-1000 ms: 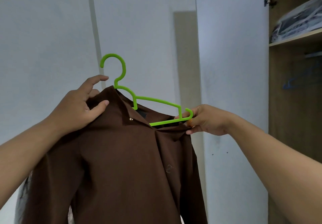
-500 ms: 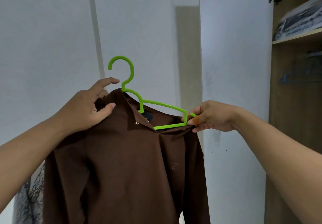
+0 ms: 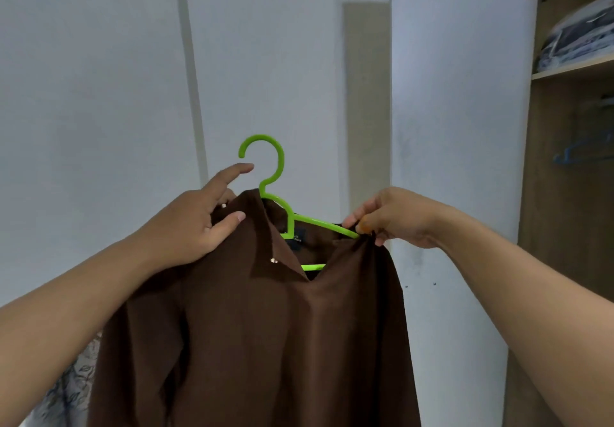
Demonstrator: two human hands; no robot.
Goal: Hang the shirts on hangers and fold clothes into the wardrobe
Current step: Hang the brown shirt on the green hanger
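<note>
A brown shirt (image 3: 265,333) hangs in front of me on a bright green plastic hanger (image 3: 277,191), whose hook sticks up above the collar. My left hand (image 3: 192,224) grips the shirt's left shoulder over the hanger, thumb on the front, index finger stretched up. My right hand (image 3: 395,217) pinches the right shoulder fabric at the hanger's right end, which the cloth now covers. The hanger's lower bar shows only in the open neckline.
An open white wardrobe door (image 3: 458,161) stands just behind the shirt. To the right is the wooden wardrobe interior, with a shelf (image 3: 571,69) carrying a wrapped bundle (image 3: 578,38) and a blue hanger (image 3: 581,154) below. Patterned cloth (image 3: 69,390) lies at the lower left.
My right hand has pulled the shirt's right shoulder up over the hanger's end, which was exposed before. The view has shifted slightly to the left; my left hand keeps its grip.
</note>
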